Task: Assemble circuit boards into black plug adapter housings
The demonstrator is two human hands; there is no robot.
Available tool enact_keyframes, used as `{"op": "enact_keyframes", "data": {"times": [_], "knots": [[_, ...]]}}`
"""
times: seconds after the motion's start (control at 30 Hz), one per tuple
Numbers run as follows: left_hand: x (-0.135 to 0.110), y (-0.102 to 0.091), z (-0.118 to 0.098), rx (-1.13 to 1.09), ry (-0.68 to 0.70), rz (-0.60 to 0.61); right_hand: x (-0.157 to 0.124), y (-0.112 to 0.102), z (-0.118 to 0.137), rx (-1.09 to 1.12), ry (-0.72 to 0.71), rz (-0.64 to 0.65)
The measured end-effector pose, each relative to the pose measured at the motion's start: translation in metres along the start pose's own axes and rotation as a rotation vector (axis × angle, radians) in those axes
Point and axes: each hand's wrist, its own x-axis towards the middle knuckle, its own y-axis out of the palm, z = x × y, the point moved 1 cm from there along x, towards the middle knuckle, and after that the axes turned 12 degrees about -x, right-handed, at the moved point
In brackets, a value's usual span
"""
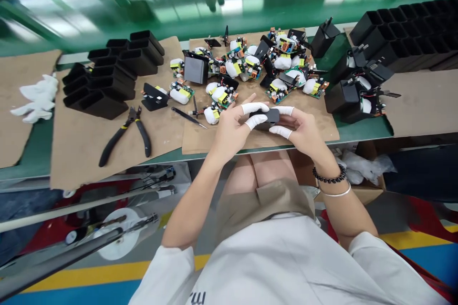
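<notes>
Between both hands, over the near edge of the cardboard, is a black plastic adapter case [271,115]. My left hand [239,126] grips its left side, with white finger cots on thumb and forefinger. On the right side my right hand [298,128] pinches it, also wearing white finger cots. The fingers cover part of the case, so its inside is hidden. Just beyond the hands lies a heap of circuit boards [234,66] with white blobs, yellow parts and black end caps. Tweezers [188,117] rest left of my left hand.
Black-and-yellow cutting pliers [129,134] lie on cardboard at left, below stacked empty black cases [114,74]. More cases [408,33] stand at the far right. Partly assembled adapters [352,93] stand right of the boards. White gloves [36,99] lie far left. A green conveyor [161,14] runs behind.
</notes>
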Motion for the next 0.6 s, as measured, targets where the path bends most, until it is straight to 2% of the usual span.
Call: {"op": "enact_keyframes", "data": {"times": [0.27, 0.47, 0.6], "knots": [[0.001, -0.006, -0.005, -0.063, -0.044, 0.059, 0.000, 0.003, 0.008, -0.144, -0.086, -0.022], [0.009, -0.010, -0.003, -0.111, -0.073, 0.100, 0.006, 0.000, 0.006, -0.099, -0.053, 0.008], [0.010, -0.010, -0.003, -0.134, -0.080, 0.087, 0.009, -0.003, 0.004, -0.062, -0.045, 0.046]]}}
